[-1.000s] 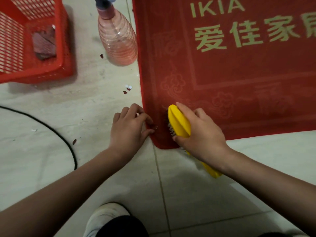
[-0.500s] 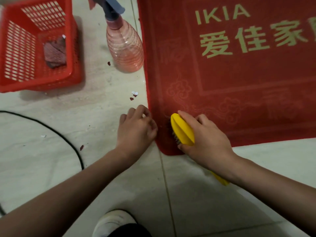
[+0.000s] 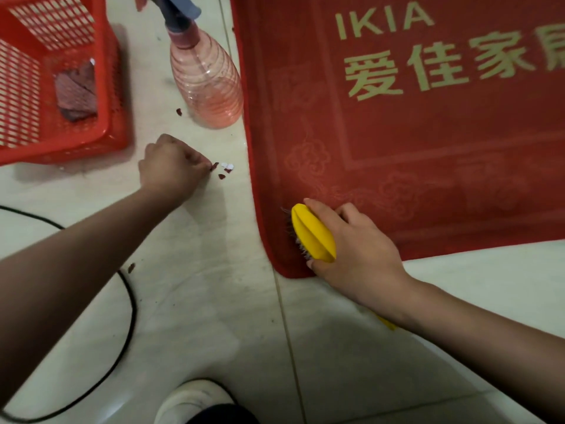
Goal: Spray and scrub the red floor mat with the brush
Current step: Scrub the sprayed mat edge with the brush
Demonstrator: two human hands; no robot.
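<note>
At the near-left corner of the mat (image 3: 397, 133) the right hand (image 3: 360, 255) grips the brush (image 3: 312, 232), long axis 11 to 5, the rest of the mat toward 1 o'clock. The left hand (image 3: 171, 169), fingers bunched at floor scraps (image 3: 226, 169) (pinching or not, I can't tell), is nearer the bottle (image 3: 204, 78), at its 1 o'clock.

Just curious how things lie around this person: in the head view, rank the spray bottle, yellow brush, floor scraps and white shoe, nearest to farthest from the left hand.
From the left hand:
1. floor scraps, at its fingertips.
2. spray bottle, just beyond it.
3. yellow brush, rightward on the red mat.
4. white shoe, bottom edge.
</note>
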